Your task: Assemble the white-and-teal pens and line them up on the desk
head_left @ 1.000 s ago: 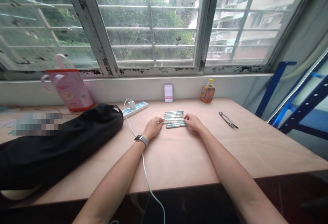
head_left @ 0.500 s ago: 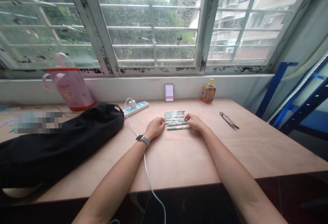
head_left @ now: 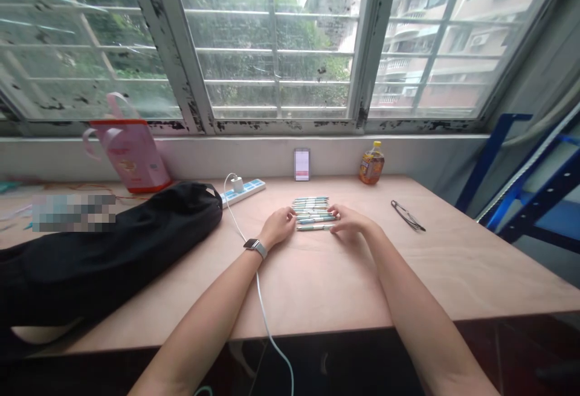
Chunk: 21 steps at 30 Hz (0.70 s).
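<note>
A row of slim pens [head_left: 310,204], light green and white with some blue, lies crosswise on the table in front of me. One pen [head_left: 314,227] is nearest me, slightly apart from the others. At the left ends of the row is my left hand [head_left: 278,227], its fingers curled together against a pen; the exact contact is partly hidden. My right hand [head_left: 353,221] is at the right ends, thumb and forefinger spread apart, with pen ends in the gap between them. A watch [head_left: 255,246] is on my left wrist.
On the left lie a long black bag [head_left: 136,245] and a power strip [head_left: 249,189] with a white charging cable. A pink bag [head_left: 136,154], a phone [head_left: 302,165] and a yellow-capped bottle [head_left: 372,163] stand along the wall. Glasses [head_left: 408,215] lie right of my right hand.
My right thumb and fingers have spread wider at the pens' right ends. My left hand stays at the left ends. The whole view has shifted slightly.
</note>
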### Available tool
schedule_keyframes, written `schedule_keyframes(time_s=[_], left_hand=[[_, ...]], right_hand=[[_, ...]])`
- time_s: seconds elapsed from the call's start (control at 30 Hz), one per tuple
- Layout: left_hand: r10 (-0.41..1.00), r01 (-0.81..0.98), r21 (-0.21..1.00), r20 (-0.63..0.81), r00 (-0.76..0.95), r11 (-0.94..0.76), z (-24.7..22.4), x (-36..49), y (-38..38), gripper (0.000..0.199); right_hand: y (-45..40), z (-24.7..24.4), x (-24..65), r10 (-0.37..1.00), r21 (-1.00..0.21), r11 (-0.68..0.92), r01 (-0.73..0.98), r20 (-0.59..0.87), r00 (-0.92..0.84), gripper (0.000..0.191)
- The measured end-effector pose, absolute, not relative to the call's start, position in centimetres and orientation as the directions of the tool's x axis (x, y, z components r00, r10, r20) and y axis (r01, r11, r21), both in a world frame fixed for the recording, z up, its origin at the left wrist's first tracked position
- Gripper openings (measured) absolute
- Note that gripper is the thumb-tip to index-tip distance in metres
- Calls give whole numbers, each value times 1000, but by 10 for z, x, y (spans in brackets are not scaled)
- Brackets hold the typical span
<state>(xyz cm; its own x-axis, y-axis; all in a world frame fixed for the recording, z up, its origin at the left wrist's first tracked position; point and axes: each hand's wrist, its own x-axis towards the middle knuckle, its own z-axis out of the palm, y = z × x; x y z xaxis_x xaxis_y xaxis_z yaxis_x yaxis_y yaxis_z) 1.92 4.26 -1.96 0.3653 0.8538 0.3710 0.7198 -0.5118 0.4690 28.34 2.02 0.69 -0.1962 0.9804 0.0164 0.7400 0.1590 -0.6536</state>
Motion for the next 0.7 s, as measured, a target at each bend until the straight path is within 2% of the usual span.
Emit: schedule_keyframes(time_s=[0.13,0.27,0.5,0.7], left_hand=[[855,729,461,376,356,-506,-20,20,42,18],[856,737,451,379,352,-503,-21,21,42,16],[852,741,433,360,381,-514,-20,21,39,33],[853,736,446,370,367,-510,-23,21,41,28]], right_hand=[[21,1,279,992,-650,120,750,60,-107,46],[22,-2,276,990,-616,137,776,106,-91,38],[18,1,273,990,-614,134,778,116,-80,48],[19,3,276,999,-564,48,824,36,-33,58]])
